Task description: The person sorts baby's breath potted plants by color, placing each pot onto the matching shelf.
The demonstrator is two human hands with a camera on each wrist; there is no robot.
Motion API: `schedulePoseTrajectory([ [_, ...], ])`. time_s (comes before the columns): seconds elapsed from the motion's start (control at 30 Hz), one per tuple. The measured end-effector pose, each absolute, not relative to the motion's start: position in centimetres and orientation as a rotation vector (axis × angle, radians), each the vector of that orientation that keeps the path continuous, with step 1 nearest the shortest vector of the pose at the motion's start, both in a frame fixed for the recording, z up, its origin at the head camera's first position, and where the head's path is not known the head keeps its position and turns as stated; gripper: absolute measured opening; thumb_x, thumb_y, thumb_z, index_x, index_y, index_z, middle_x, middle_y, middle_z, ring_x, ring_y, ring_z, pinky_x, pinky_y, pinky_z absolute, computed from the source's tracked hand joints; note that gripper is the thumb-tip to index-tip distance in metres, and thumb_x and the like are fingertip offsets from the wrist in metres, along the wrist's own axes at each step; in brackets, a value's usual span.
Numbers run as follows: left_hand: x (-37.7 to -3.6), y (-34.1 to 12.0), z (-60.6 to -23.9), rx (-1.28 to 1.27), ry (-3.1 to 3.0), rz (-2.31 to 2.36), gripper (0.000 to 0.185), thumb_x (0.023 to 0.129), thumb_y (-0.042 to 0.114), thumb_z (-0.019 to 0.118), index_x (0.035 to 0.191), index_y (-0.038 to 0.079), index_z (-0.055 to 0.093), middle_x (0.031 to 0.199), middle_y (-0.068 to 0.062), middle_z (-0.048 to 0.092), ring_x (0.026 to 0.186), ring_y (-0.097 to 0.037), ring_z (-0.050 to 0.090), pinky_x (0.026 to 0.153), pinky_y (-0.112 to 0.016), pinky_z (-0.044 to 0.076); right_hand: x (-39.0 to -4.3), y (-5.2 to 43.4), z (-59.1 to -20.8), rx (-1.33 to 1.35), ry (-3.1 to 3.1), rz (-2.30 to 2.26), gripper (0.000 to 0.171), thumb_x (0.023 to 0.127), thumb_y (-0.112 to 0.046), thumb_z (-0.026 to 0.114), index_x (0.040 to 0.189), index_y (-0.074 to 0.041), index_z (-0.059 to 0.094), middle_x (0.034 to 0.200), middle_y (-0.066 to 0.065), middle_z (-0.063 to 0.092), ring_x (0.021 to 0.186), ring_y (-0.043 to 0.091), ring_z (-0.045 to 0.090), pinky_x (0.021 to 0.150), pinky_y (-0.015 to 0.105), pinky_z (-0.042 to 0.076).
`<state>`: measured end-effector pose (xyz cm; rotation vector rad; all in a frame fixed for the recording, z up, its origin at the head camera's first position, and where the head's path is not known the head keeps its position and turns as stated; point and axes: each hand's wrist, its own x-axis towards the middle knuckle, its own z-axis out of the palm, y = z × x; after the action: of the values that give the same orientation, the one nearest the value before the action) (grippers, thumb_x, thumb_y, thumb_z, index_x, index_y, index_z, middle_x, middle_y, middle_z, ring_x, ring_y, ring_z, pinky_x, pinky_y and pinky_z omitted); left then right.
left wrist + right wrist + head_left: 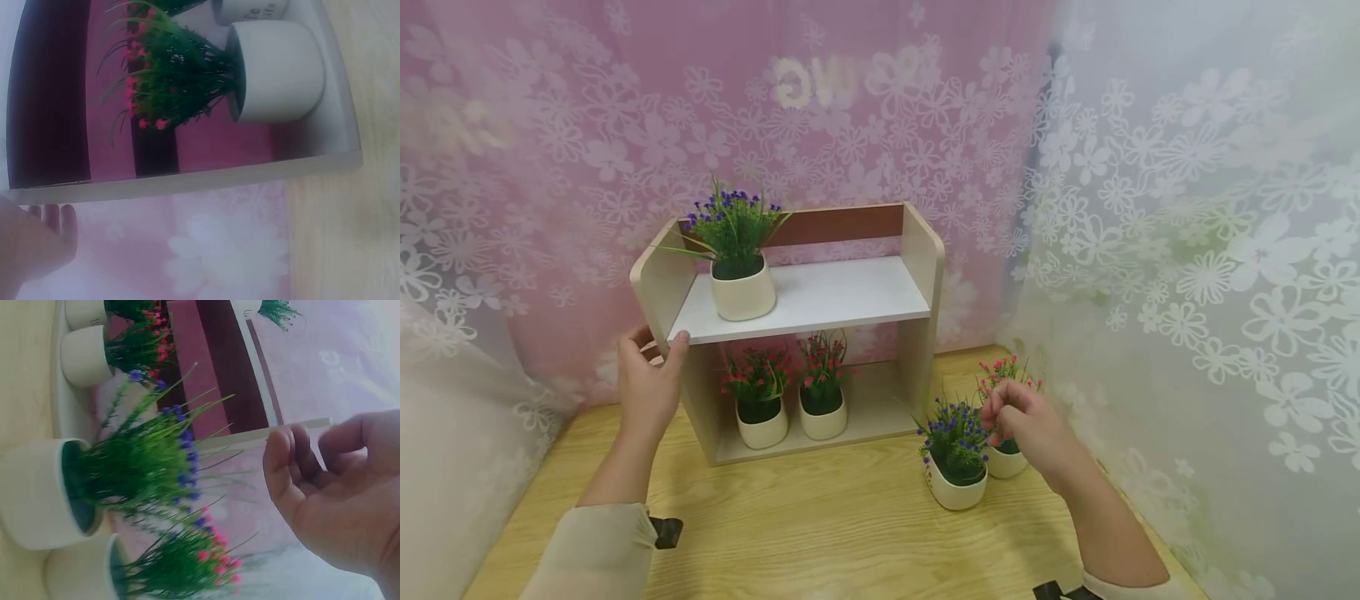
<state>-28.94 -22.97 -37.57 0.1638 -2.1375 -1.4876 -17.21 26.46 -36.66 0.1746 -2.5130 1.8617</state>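
At the left side panel of a two-tier wooden shelf is my left hand. Its thumb lies at the panel's front edge by the white board, its fingers outside the panel. My right hand hovers with loosely curled fingers and nothing in them. Beside and below it stand a potted plant with purple flowers and one with pink-red flowers, partly hidden by the hand. Another purple-flowered pot sits on the upper board, at the left.
Two red-flowered pots, a left one and a right one, stand on the lower tier. The shelf rests on a wood-grain table. Pink flowered curtain hangs behind, with pale translucent curtain along the right.
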Motion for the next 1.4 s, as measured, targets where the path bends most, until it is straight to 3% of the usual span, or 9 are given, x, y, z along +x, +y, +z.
schedulePoseTrajectory([
  [0.2,-30.3,-23.2,-36.5,0.173,-2.212,-1.434,0.076,0.107,0.054,0.058,0.161,0.005,0.037,0.16,-0.019,0.046,0.133,-0.029,0.05,0.1,-0.035,0.045,-15.7,27.7,-39.8,0.309,-2.623,2.0,0.023,0.107,-0.002,0.042,0.09,0.011,0.053,0.088,0.008,0.069,0.079,0.022,0.071,0.071,0.037,0.063],
  [0.3,-30.9,-23.5,-36.0,0.192,-2.238,-1.416,0.077,0.106,0.057,0.056,0.16,0.003,0.039,0.158,-0.022,0.046,0.137,-0.036,0.051,0.108,-0.048,0.046,-15.3,28.3,-41.2,0.439,-2.764,2.01,0.032,0.111,-0.008,0.043,0.098,0.014,0.064,0.097,0.011,0.075,0.088,0.023,0.074,0.077,0.038,0.065],
  [0.43,-31.8,-23.8,-35.5,0.204,-2.232,-1.435,0.076,0.106,0.056,0.059,0.157,0.002,0.043,0.154,-0.023,0.047,0.137,-0.037,0.049,0.117,-0.056,0.042,-14.9,28.8,-42.9,0.503,-2.965,1.9,0.036,0.116,-0.023,0.049,0.115,0.004,0.072,0.111,0.011,0.073,0.102,0.023,0.068,0.083,0.04,0.063],
  [0.57,-32.7,-24.1,-35.7,0.178,-2.198,-1.518,0.071,0.105,0.047,0.064,0.158,0.004,0.044,0.156,-0.02,0.05,0.143,-0.035,0.049,0.125,-0.054,0.038,-15.0,28.8,-44.7,0.33,-3.044,1.719,0.033,0.112,-0.033,0.06,0.114,-0.001,0.066,0.109,0.008,0.067,0.096,0.021,0.059,0.076,0.036,0.055],
  [0.7,-33.4,-24.3,-36.2,0.147,-2.16,-1.613,0.065,0.106,0.037,0.065,0.161,0.011,0.043,0.159,-0.014,0.052,0.146,-0.028,0.049,0.13,-0.048,0.036,-15.3,28.3,-46.5,0.085,-3.007,1.536,0.039,0.104,-0.034,0.074,0.119,-0.001,0.058,0.119,0.014,0.066,0.103,0.025,0.065,0.078,0.037,0.057],
  [0.83,-33.8,-24.1,-36.6,0.139,-2.063,-1.76,0.06,0.107,0.031,0.063,0.162,0.018,0.043,0.156,-0.007,0.052,0.141,-0.017,0.049,0.13,-0.04,0.035,-15.7,28.0,-47.8,0.006,-2.97,1.513,0.075,0.099,-0.032,0.08,0.151,0.007,0.043,0.147,0.032,0.054,0.126,0.046,0.065,0.095,0.052,0.062],
  [0.93,-34.1,-23.6,-36.9,0.086,-1.926,-1.889,0.055,0.108,0.023,0.061,0.16,0.019,0.045,0.145,0.003,0.056,0.135,-0.01,0.048,0.129,-0.034,0.034,-16.0,27.7,-48.2,0.053,-2.974,1.495,0.1,0.098,-0.034,0.082,0.165,0.011,0.023,0.161,0.043,0.039,0.137,0.061,0.055,0.108,0.063,0.057],
  [1.17,-34.3,-23.1,-37.2,0.012,-1.8,-1.943,0.046,0.107,0.017,0.055,0.153,0.018,0.048,0.127,0.015,0.054,0.125,-0.004,0.046,0.121,-0.028,0.033,-17.1,26.7,-49.4,0.048,-2.937,1.48,0.12,0.093,-0.038,0.087,0.168,0.013,0.008,0.171,0.042,0.023,0.148,0.065,0.042,0.118,0.07,0.046],
  [1.4,-34.0,-22.9,-37.4,0.027,-1.808,-1.943,0.048,0.108,0.017,0.055,0.155,0.017,0.046,0.129,0.014,0.053,0.128,-0.006,0.045,0.123,-0.029,0.031,-17.9,26.2,-51.4,-0.033,-2.924,1.42,0.122,0.091,-0.04,0.089,0.166,0.015,0.009,0.17,0.044,0.022,0.143,0.064,0.048,0.115,0.068,0.049],
])
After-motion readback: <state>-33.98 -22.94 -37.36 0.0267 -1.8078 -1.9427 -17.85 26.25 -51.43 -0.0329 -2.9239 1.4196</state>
